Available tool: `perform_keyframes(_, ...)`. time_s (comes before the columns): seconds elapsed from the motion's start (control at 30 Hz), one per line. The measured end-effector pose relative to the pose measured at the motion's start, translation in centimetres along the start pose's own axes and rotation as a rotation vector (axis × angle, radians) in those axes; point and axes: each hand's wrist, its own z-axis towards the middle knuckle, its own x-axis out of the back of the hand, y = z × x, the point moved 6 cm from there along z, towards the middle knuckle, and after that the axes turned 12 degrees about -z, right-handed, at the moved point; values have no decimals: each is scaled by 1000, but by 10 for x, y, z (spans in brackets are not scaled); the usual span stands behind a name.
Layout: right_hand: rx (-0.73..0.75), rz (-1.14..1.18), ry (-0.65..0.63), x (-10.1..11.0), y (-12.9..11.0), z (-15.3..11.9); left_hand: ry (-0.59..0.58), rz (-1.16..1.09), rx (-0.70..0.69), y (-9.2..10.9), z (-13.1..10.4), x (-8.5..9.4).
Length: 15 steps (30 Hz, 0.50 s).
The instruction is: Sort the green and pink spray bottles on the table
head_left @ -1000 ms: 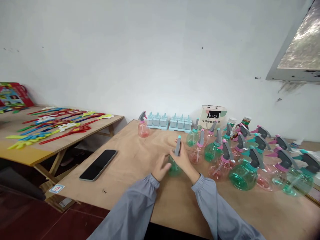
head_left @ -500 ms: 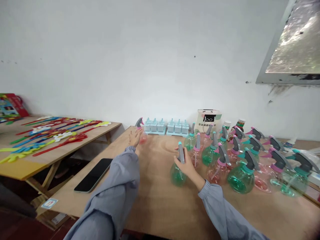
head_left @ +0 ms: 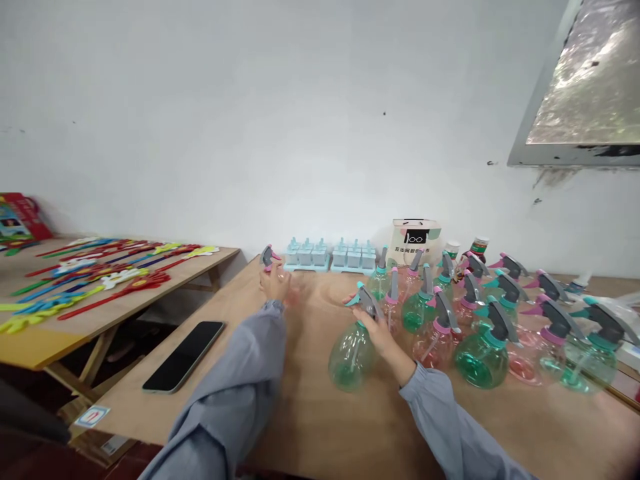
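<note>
My left hand is closed round the neck of a pink spray bottle with a grey trigger head, near the table's back left; its body is mostly behind the hand. In my right hand is the head of a green spray bottle, its round clear body tilted, with green liquid low inside. To the right stand several more spray bottles, among them a green one and a pink one.
A black phone lies on the wooden table at left. Along the wall stand pale blue moulds, a printed box and small capped bottles. Colourful hand-shaped sticks cover another table.
My left hand has closed on the pink bottle, which it was reaching for with spread fingers. The green bottle in my right hand has come nearer and turned, its nozzle now pointing left.
</note>
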Motion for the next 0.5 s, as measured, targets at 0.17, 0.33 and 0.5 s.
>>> perform_keyframes(0.17, -189, 277, -145, 0, -14, 5, -121, -8, -148, 8, -76, -3)
perform_keyframes(0.33, -169, 317, -186, 2, -31, 5, -214, 78, -348, 35, -136, 9)
perform_keyframes(0.5, -252, 357, -209, 2, -25, 3, -177, 237, -474, 50, -160, 12)
